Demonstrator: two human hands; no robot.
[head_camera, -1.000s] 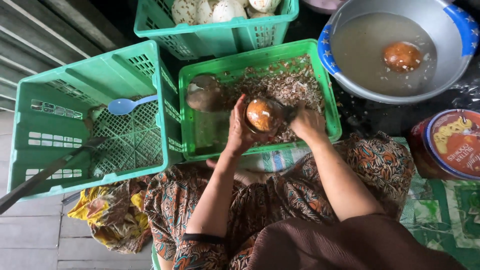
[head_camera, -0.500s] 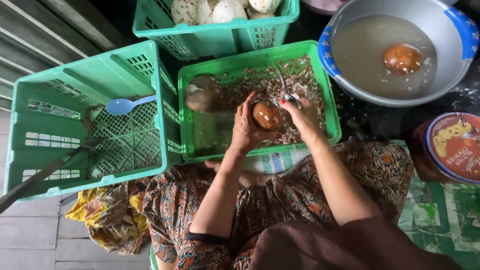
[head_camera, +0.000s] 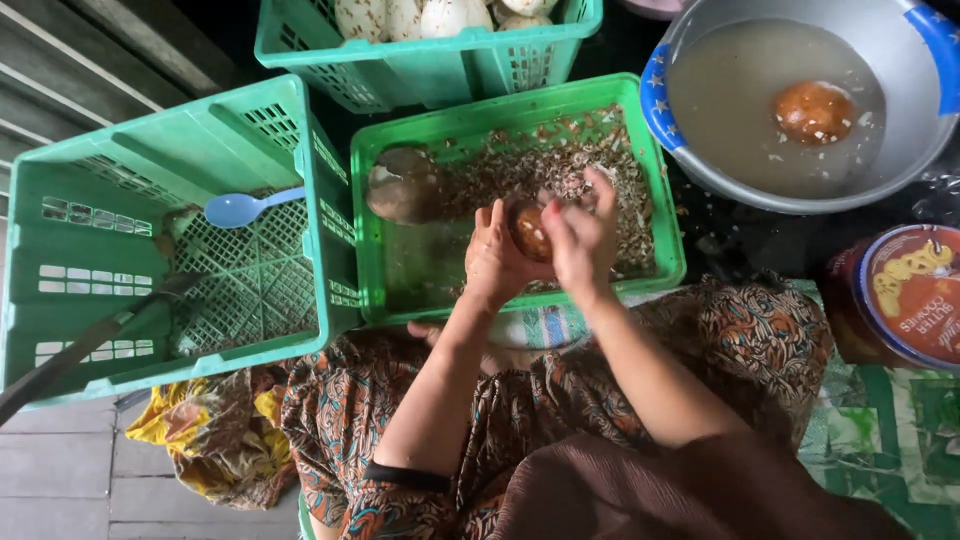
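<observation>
Head view: looking straight down at two bare hands over a green tray of shell bits.
Left hand (head_camera: 495, 258): curled around a brown egg (head_camera: 530, 232), fingers closed on its left side, holding it above the tray.
Right hand (head_camera: 580, 235): fingers bent over the egg's right side and top, touching it; forefinger raised toward the far side of the tray. Whether it grips the egg or only picks at it, I cannot tell.
Brown egg: between both hands, over the middle of the green tray (head_camera: 668, 215), clear of the tray floor.
Tray contents: a layer of broken shell pieces (head_camera: 560, 165) across the far and right parts; a dark rounded lump (head_camera: 402, 185) in the far left corner; bare wet floor at the near left.
Left crate (head_camera: 60, 255): green slatted crate just beside the tray, with a blue spoon (head_camera: 240, 208) lying inside it.
Far crate (head_camera: 420, 65): green, holds pale eggs (head_camera: 440, 15).
Basin (head_camera: 905, 150): grey, to the right, well apart from the hands, filled with cloudy water; a second brown egg (head_camera: 815, 110) sits in it.
Round tin (head_camera: 910, 290): near right, beside the person's patterned clothing.
</observation>
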